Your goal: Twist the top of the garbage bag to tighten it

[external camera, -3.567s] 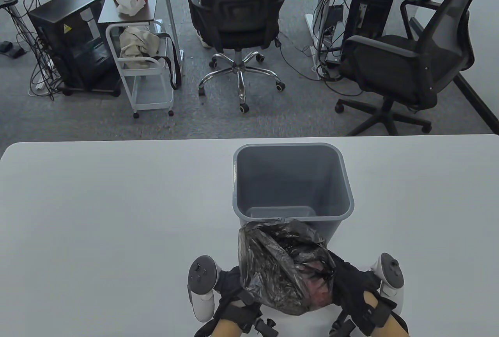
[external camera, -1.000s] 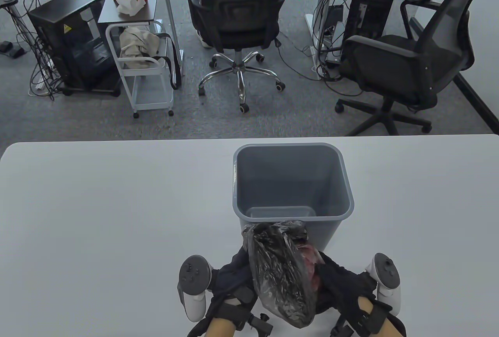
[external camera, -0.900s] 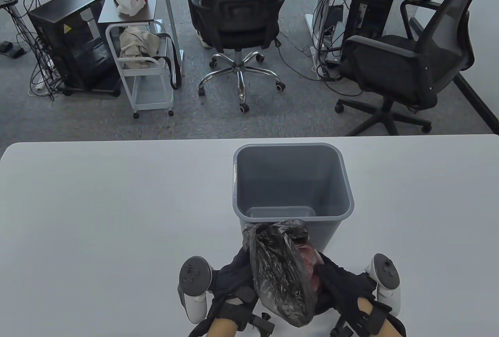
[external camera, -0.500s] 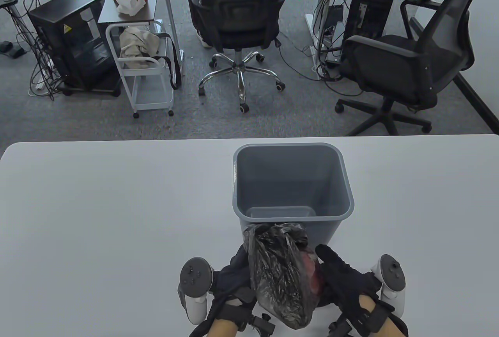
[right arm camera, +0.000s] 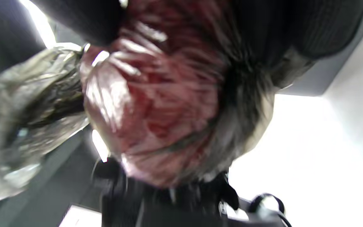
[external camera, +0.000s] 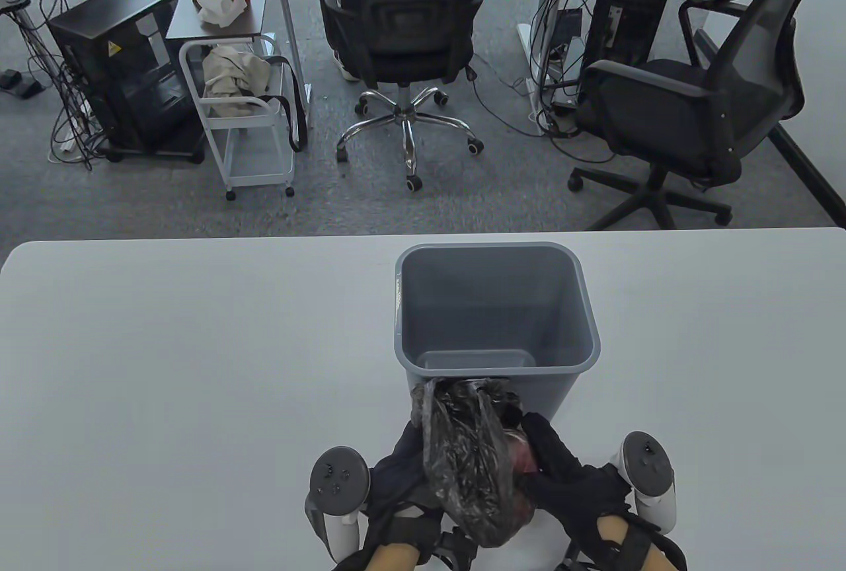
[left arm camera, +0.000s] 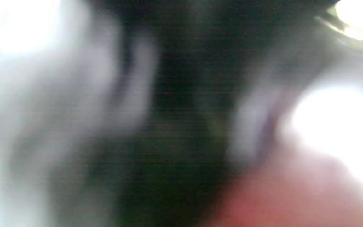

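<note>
Garbage bag [external camera: 472, 465] on the bench [external camera: 198, 346], between left hand [external camera: 396, 478] and right hand [external camera: 568, 475]; bin [external camera: 496, 313] directly behind it.

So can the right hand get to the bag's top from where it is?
Probably yes. The right hand already presses the bag's side, and the bunched top sits just beyond its fingers, uncovered; only the bin wall stands close behind it.

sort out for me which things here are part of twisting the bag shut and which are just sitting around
Part of the job:
black garbage bag, reddish contents showing through it
left hand, against the bag's left side
right hand, against the bag's right side

Just there:
grey bin, standing behind the bag
white table
office chairs, white cart on the floor beyond
</note>
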Action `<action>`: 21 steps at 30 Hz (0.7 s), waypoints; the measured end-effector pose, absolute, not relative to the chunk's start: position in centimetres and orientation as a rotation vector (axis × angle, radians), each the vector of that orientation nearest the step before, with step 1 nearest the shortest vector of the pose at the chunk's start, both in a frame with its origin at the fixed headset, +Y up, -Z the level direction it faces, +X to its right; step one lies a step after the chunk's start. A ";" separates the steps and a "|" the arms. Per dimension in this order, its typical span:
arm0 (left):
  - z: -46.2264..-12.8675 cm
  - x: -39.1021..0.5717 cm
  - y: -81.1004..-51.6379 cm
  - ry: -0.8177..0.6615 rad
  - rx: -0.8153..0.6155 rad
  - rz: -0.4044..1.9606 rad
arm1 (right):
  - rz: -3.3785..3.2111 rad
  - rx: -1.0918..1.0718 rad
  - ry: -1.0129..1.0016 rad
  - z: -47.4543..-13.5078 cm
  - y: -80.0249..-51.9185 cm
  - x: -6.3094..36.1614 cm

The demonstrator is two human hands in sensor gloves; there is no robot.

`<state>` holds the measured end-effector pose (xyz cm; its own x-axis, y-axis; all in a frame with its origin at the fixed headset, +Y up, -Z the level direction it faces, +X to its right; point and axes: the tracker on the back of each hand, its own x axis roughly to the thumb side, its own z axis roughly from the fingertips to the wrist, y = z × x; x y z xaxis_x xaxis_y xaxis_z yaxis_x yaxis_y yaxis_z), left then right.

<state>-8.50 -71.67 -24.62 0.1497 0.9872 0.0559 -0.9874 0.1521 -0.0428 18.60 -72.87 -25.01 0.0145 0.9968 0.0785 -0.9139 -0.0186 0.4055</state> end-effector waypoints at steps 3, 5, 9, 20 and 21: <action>-25.1 -8.1 -71.5 -0.201 -0.071 1.479 | 1.467 0.264 0.273 -25.2 -73.6 19.5; -25.2 -8.1 -71.5 -0.221 -0.095 1.505 | 1.431 0.263 0.296 -25.3 -73.8 19.7; -24.6 -8.5 -71.4 -0.071 0.067 1.402 | 1.476 0.320 0.311 -25.2 -73.6 19.3; -24.6 -8.6 -71.4 -0.054 0.079 1.400 | 1.521 0.605 0.280 -24.9 -71.8 18.0; -24.7 -8.6 -71.4 -0.081 0.062 1.421 | 1.515 0.584 0.266 -25.0 -71.9 18.1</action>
<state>-8.56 -71.41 -24.66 0.1473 0.9847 0.0931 -0.9889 0.1485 -0.0055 18.13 -71.88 -24.99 0.0611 0.9798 0.1902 -0.8565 -0.0464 0.5141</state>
